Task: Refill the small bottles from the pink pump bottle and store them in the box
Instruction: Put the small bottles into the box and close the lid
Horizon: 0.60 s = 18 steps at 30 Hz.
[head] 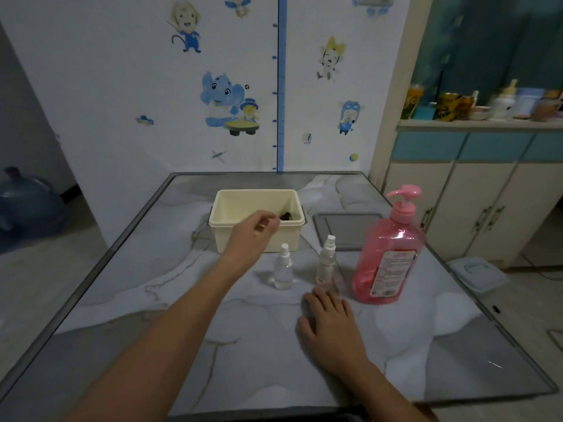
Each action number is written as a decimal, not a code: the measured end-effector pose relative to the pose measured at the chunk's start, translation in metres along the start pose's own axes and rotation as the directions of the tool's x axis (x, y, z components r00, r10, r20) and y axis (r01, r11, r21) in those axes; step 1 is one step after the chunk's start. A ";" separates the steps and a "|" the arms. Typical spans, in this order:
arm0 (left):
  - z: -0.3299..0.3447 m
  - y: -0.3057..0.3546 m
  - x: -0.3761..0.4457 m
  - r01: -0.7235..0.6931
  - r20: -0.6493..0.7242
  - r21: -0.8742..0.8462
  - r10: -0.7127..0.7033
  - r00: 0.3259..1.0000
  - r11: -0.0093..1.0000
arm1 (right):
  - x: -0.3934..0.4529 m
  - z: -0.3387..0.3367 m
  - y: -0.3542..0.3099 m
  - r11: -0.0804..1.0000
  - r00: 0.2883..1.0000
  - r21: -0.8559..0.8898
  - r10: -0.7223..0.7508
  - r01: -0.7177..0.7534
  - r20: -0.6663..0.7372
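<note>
A cream plastic box (231, 205) stands at the back of the marble table, with a small dark object (286, 215) inside near its front right. My left hand (254, 228) hovers over the box's front rim, fingers loosely curled and holding nothing I can see. Two small clear spray bottles stand upright in front of the box: one (283, 268) in the middle, another (326, 260) to its right. The pink pump bottle (388, 257) stands right of them. My right hand (330, 325) rests flat on the table just before the right small bottle.
A grey inset panel (347, 228) lies in the table (122, 300) behind the pink bottle. A cabinet (475, 190) with cans and jars on top stands to the right. A white scale (476, 271) lies on the floor beside the table, and a blue water jug (27, 205) sits far left.
</note>
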<state>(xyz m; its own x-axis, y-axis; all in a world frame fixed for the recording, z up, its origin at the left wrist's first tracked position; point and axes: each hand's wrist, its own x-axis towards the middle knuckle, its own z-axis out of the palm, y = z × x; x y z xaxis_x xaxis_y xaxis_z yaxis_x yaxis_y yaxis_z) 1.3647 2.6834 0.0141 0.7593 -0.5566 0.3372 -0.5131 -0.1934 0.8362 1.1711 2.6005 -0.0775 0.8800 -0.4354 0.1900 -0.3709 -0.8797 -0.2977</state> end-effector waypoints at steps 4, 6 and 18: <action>0.025 -0.015 -0.032 0.204 0.209 -0.140 -0.172 0.962 0.969 | 0.002 0.002 -0.002 1.000 0.999 0.013 -0.005 0.005 0.031; 0.032 -0.016 -0.041 0.221 0.257 -0.097 -0.190 0.948 0.970 | 0.005 0.000 -0.002 1.000 0.999 0.019 -0.011 0.010 0.038; 0.035 -0.030 -0.045 0.208 0.127 -0.028 -0.203 0.971 0.978 | 0.032 0.008 0.008 1.000 0.997 0.003 -0.012 0.012 0.072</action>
<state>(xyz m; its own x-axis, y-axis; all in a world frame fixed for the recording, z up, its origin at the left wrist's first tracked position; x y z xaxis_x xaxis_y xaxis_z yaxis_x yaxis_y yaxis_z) 1.3320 2.6859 -0.0413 0.7903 -0.6041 0.1025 -0.3324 -0.2822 0.9000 1.1989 2.5807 -0.0814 0.9035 -0.4098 0.1255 -0.3595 -0.8841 -0.2985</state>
